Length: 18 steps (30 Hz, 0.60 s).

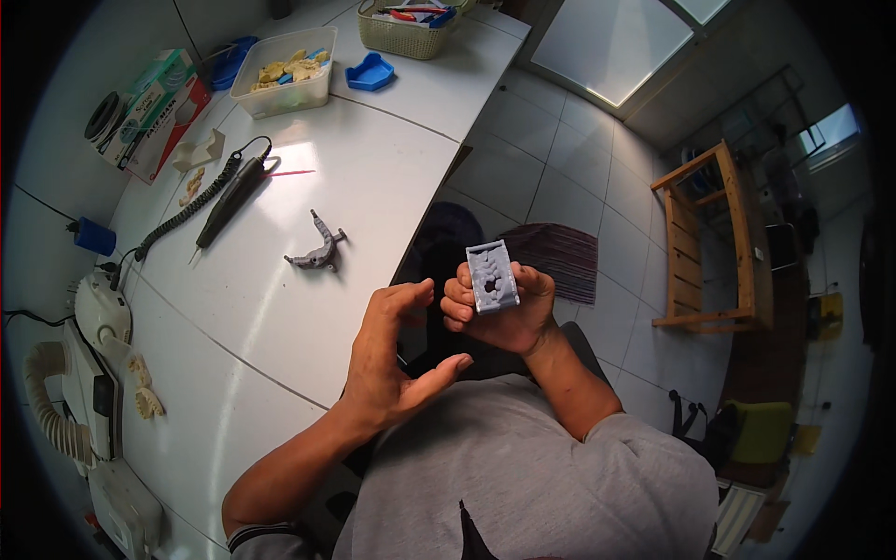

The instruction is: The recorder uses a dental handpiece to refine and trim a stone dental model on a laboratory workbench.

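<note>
My right hand grips a small grey rectangular block by its sides and holds it up in front of my chest, beyond the table's edge. Its upper face has raised bumps like rows of teeth, a dark hole in the middle and a raised rim at each end. To the left of it, my left hand is open, thumb and fingers spread apart, touching nothing. A grey hinged piece with jutting arms, like a dental articulator, lies on the white table ahead of my left hand.
A black handpiece with a coiled cord lies at the left, near a pink stick. Behind stand a clear tub of yellowish pieces, a blue tray and a tool basket. A wooden bench stands at right.
</note>
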Tool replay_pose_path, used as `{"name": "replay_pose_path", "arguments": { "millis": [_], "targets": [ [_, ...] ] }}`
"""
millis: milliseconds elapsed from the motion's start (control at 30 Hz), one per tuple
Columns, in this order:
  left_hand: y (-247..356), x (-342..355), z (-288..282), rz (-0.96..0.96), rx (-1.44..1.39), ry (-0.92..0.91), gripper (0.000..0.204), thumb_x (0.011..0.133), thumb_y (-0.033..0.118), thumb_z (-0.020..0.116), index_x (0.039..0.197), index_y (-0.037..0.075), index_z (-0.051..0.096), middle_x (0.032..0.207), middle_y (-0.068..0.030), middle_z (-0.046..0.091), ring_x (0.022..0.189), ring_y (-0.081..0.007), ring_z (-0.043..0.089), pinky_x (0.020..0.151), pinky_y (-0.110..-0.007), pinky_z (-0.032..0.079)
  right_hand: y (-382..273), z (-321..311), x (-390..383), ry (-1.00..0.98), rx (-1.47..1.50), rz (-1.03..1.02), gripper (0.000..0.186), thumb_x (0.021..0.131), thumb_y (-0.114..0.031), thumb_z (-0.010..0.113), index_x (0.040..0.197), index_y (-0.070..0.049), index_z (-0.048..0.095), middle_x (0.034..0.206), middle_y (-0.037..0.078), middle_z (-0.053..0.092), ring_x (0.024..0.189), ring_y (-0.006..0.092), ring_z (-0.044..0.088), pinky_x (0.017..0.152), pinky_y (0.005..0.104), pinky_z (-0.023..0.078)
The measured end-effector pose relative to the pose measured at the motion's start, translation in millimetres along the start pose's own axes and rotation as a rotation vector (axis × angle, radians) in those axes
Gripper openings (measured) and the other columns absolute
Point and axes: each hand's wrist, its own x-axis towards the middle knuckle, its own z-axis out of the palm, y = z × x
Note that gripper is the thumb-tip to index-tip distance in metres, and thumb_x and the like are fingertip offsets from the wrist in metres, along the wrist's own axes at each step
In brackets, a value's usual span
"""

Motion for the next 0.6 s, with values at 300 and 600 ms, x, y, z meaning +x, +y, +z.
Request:
{"name": "replay_pose_path", "arguments": {
  "millis": [300, 600],
  "targets": [
    [9, 9, -8, 0.013, 0.108, -0.104, 0.094, 0.082, 0.028, 0.104, 0.162, 0.007, 0.056, 0.157, -0.0239, 0.054, 0.139, -0.0374, 0.064, 0.117, -0.048, 0.056, 7, 3, -9, 0.009, -0.084, 0.124, 0.073, 0.097, -0.060, 0.078, 0.141, -0.003, 0.067, 0.106, 0.014, 0.071, 0.098, 0.0262, 0.068, 0.091, 0.0441, 0.051],
    [22, 24, -22, 0.043, 0.174, -0.246, 0.092, 0.080, 0.037, 0.102, 0.160, 0.014, 0.063, 0.169, -0.0165, 0.052, 0.156, -0.0425, 0.052, 0.129, -0.054, 0.045, 8, 2, -9, -0.048, -0.119, 0.295, 0.095, 0.096, -0.051, 0.079, 0.162, 0.007, 0.043, 0.096, 0.027, 0.072, 0.077, 0.0322, 0.071, 0.065, 0.0407, 0.053]
  ]
}}
